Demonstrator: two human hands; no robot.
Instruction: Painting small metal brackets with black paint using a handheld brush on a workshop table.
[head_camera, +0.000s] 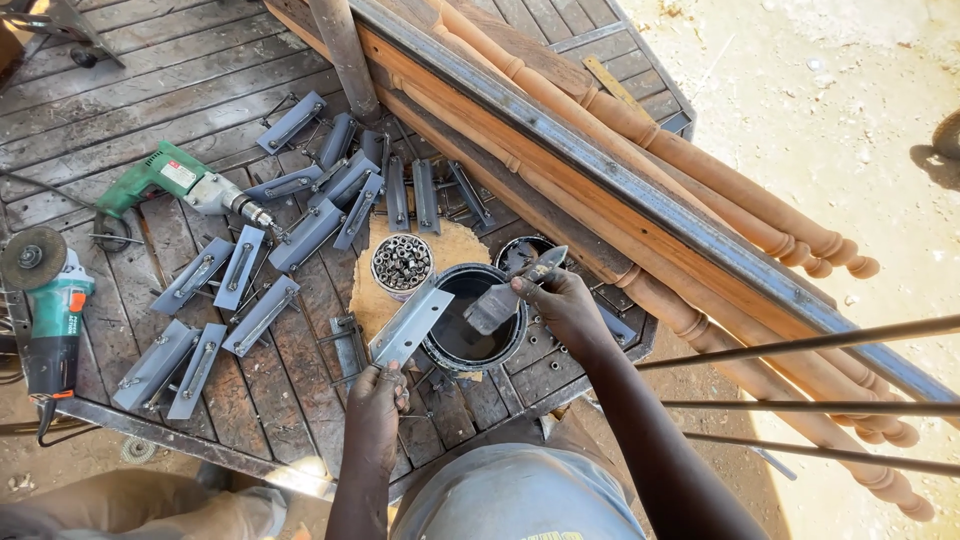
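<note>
Grey cloth over the person's lap (515, 495) fills the bottom edge, and both bare forearms reach up from it. Left hand (375, 405) pinches the lower end of a flat grey metal bracket (408, 325) between thumb and curled fingers, holding it tilted so its upper end leans toward the paint can (470, 318). Right hand (562, 308) grips the handle of a paintbrush (500, 300), fingers closed around it, with the dark-loaded bristles hanging over the can's open mouth, just above the black paint.

Judging by this, the step in hand is loading the brush to coat the bracket; the next move calls for carrying the wet bristles across to the bracket's face without dripping, while the left hand keeps the piece steady and clear of its own fingers.

Just beyond the can stands a small tin of nuts (401, 262) and a second dark lid or can, partly hidden behind the brush. Farther out on the wooden plank table (130, 100), many similar brackets (330, 200) lie scattered. A green drill (180, 185) and an angle grinder (50, 300) rest to the left. Turned wooden posts (700, 170) and a steel angle bar run diagonally along the far right.
</note>
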